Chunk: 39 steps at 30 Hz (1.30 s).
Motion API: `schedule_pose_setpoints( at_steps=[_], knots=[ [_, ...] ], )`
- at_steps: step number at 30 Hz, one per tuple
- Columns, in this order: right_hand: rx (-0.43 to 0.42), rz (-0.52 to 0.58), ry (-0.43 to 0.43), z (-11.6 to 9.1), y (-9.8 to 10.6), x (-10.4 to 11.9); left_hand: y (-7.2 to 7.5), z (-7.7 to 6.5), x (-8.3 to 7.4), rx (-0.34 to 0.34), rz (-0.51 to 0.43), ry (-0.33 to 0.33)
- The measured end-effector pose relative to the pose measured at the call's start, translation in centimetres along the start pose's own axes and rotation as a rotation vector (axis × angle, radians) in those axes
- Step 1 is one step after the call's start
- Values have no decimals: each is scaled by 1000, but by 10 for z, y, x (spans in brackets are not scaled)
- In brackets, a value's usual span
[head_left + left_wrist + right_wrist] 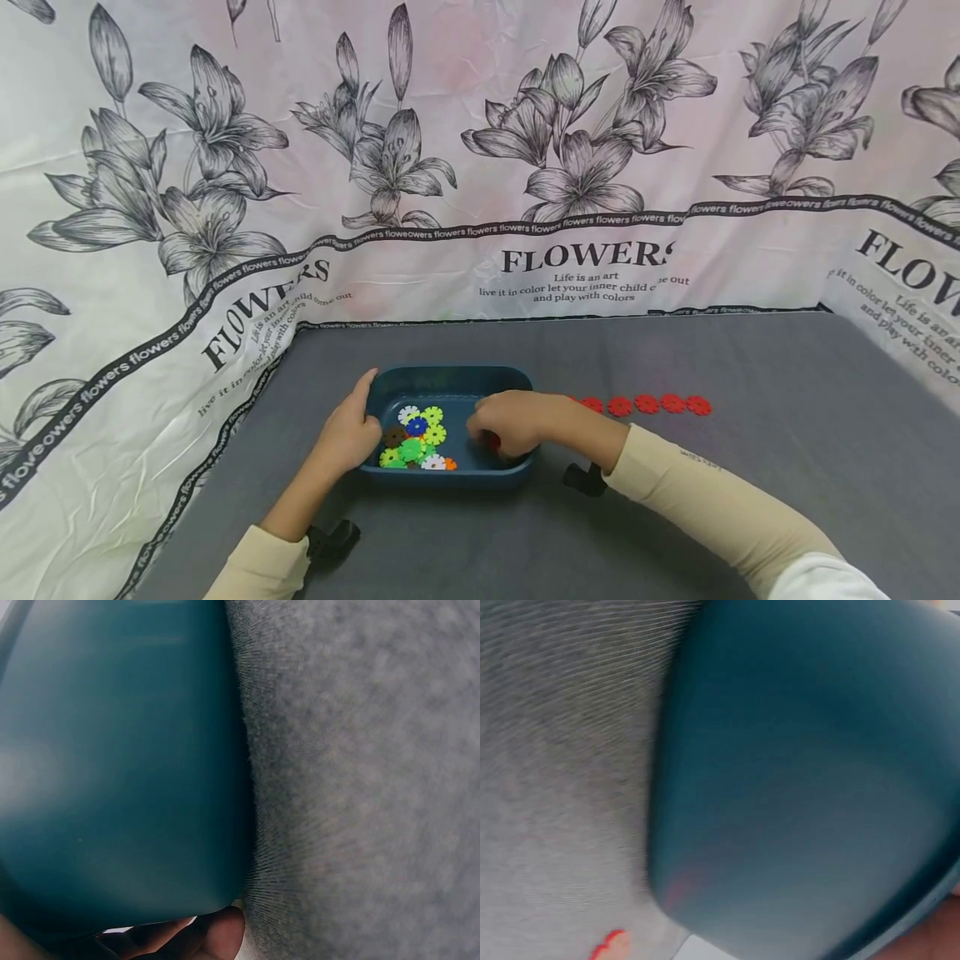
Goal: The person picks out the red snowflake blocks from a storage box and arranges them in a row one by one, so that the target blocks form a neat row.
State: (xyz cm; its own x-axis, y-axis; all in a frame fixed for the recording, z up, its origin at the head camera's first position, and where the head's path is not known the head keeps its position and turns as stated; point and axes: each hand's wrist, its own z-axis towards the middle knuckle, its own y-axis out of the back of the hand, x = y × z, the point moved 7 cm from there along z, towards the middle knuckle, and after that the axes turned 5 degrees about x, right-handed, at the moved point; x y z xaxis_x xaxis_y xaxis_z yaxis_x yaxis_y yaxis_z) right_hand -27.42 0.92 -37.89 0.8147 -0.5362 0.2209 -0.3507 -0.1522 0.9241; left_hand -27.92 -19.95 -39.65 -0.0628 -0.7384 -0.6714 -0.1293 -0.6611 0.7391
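A dark teal plastic bin (450,479) stands on the grey cloth, with several notched plastic discs (412,450) in green, yellow, white, blue, brown and orange gathered in its left half. My left hand (348,433) grips the bin's left end, index finger along the rim; in the left wrist view its fingertips (225,934) lie against the outside of the wall. Inside the right half is my right hand (513,423), fingers bent down. Something red (492,442) shows beside those fingers; their tips are hidden, so I cannot tell whether they pinch it.
A row of several red notched discs (647,404) lies on the grey cloth (675,517) right of the bin, its left end partly behind my right wrist. Behind the table hangs a flower-printed cloth (570,167). Black wrist cameras (585,480) sit under both forearms.
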Motion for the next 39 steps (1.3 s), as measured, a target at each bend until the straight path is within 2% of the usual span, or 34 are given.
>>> schedule_pose_setpoints(
  at_steps=[7, 11, 17, 28, 39],
  knots=[
    [-238, 49, 60, -2, 8, -5, 0, 0, 1, 8, 1, -19],
    [-312, 89, 65, -4, 9, -7, 1, 0, 1, -2, 5, -16],
    [-332, 141, 35, -5, 10, -9, 1, -1, 1, -8, 5, -15],
    [-305, 121, 26, -6, 10, -9, 1, -1, -2, -4, 1, -20],
    [-404, 211, 64, -13, 17, -13, 1, -2, -2, 5, 12, -17]
  ],
)
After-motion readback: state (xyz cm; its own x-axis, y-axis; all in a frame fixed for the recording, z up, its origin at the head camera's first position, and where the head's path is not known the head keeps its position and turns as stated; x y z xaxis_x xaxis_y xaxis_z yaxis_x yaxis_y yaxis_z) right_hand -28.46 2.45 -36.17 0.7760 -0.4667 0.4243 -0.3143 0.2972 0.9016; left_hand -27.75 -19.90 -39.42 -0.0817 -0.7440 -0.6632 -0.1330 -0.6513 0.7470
